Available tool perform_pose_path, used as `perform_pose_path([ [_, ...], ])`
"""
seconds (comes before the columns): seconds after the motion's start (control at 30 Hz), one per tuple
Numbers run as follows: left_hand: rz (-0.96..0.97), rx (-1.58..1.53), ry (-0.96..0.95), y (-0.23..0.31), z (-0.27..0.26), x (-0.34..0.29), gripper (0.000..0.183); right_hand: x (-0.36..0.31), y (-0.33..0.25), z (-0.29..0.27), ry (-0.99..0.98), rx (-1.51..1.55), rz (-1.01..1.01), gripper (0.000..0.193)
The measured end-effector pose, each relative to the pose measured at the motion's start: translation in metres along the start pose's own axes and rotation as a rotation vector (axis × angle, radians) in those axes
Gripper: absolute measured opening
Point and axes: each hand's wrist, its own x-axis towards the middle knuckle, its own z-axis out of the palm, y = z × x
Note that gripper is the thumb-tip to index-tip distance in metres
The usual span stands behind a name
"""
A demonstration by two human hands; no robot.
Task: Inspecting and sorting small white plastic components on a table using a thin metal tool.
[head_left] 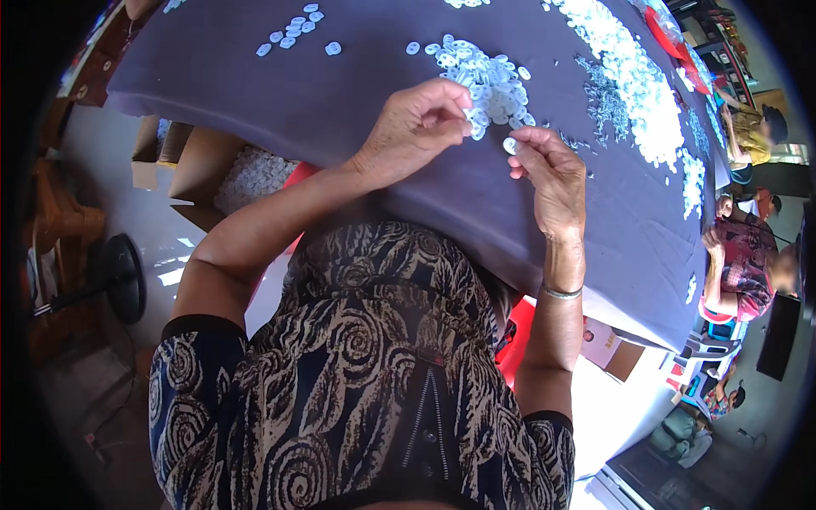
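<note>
Between the thumb and fingers of my right hand (pixel 552 174) is a small white oval plastic piece (pixel 510 145), which seems to have holes in it. My left hand (pixel 421 123) is at the near left side of a pile of similar white oval pieces (pixel 484 72). Its fingers are curled and its thumb bent in. Whatever lies between those fingertips is too small to make out. The two hands are apart, with the pile just beyond them on the dark cloth-covered table (pixel 357 72).
Small metallic pins or screws (pixel 608 102) lie right of the pile, beside a long heap of white pieces (pixel 650 102). Several loose ovals (pixel 293 32) sit far left. An open carton of white parts (pixel 251 180) stands below the table's left edge. Other people (pixel 739 255) sit along the right.
</note>
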Motion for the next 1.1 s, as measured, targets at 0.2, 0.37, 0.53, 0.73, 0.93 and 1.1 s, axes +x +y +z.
perform_pose_path([
  [0.2, -0.054, -0.051, -0.088, -0.006, 0.015, -0.010, 0.020, -0.003, 0.001, 0.008, 0.025, 0.058, -0.019, 0.013],
  [0.37, -0.108, -0.052, -0.131, -0.006, 0.015, -0.012, 0.025, -0.004, 0.000, 0.016, 0.061, 0.098, -0.026, 0.012],
  [0.53, -0.110, -0.039, -0.126, -0.005, 0.015, -0.012, 0.024, -0.003, 0.000, 0.018, 0.086, 0.153, 0.003, 0.012],
  [0.73, -0.131, -0.036, -0.141, -0.002, 0.016, -0.013, 0.027, -0.003, 0.002, 0.019, 0.078, 0.199, 0.004, 0.011],
  [0.93, -0.122, -0.026, -0.145, -0.004, 0.017, -0.012, 0.027, -0.005, 0.003, 0.019, 0.069, 0.178, -0.033, 0.007],
  [1.1, -0.134, -0.022, -0.135, -0.003, 0.015, -0.013, 0.027, -0.005, 0.004, 0.022, 0.064, 0.127, -0.067, 0.007],
])
